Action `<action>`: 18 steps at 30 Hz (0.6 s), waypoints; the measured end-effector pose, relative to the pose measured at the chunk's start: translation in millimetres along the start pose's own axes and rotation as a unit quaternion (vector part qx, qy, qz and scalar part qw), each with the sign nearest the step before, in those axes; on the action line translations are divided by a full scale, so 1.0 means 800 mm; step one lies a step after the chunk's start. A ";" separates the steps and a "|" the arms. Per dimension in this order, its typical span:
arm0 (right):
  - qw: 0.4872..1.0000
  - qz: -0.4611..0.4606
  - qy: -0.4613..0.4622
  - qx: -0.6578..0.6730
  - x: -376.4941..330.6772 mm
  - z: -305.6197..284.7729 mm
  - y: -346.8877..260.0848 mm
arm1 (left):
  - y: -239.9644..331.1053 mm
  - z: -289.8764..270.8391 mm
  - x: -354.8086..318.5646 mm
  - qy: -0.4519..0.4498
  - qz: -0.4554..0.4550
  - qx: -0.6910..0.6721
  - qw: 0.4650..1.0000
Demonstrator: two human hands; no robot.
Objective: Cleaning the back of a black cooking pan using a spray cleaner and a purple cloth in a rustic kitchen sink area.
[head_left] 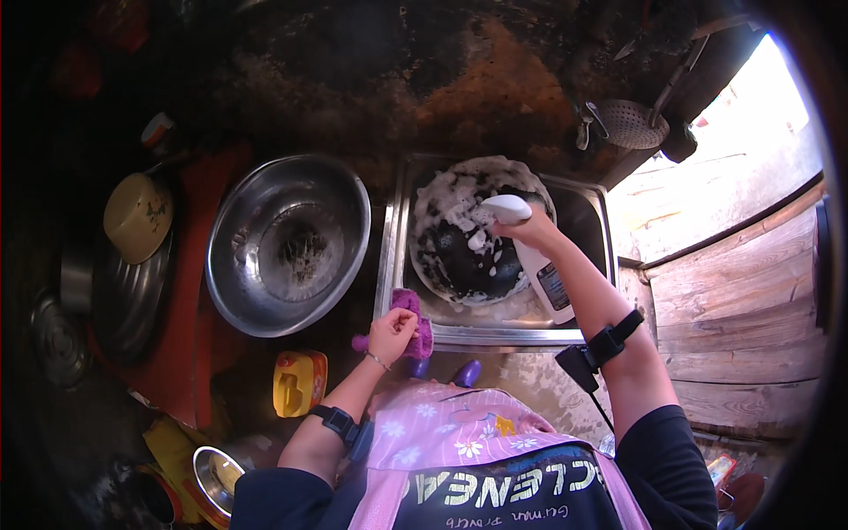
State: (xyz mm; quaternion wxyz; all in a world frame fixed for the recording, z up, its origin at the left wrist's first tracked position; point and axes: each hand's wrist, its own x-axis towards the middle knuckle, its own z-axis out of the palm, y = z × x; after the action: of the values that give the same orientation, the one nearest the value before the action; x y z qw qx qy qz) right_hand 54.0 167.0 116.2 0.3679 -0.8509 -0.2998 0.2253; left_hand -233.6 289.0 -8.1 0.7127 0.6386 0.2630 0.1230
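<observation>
My right hand [530, 231] grips a white spray bottle [549, 291] round its neck, over the right side of a steel sink [495, 337]. The bottle's white spray head [506, 208] points left. Below it, a large dark wok [455, 256] lies in the sink, with white foam on its rim and in patches inside. At the sink's front left corner, my left hand [394, 331] is closed on a fuzzy purple cloth [420, 341]. The cloth hangs beside the sink's edge, apart from the wok.
Left of the sink stands a wide steel basin [340, 283]. Farther left, a red surface [190, 371] bears a beige pot [137, 216] and dark lids. A yellow container [299, 384] sits lower down. A skimmer [632, 125] hangs at the upper right, near a plank wall [733, 336].
</observation>
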 end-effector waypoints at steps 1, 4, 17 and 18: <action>0.999 -0.021 -0.042 0.016 -0.003 0.002 0.000 | 0.000 0.000 0.000 -0.001 0.002 0.005 1.000; 0.998 0.002 -0.058 -0.027 -0.023 0.015 -0.022 | -0.005 -0.002 0.000 0.003 0.004 0.001 1.000; 0.988 0.046 -0.091 -0.119 -0.050 0.035 -0.010 | -0.004 -0.003 0.001 -0.005 -0.002 0.006 1.000; 0.988 0.060 -0.083 -0.117 -0.053 0.034 -0.009 | -0.005 -0.002 0.002 0.002 0.002 0.003 1.000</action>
State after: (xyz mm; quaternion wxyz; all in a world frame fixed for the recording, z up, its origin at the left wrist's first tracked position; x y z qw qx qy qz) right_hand 4.5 155.4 111.7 0.2255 -0.8829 -0.3017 0.2805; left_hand -233.4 290.6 -12.3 0.7098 0.6413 0.2633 0.1247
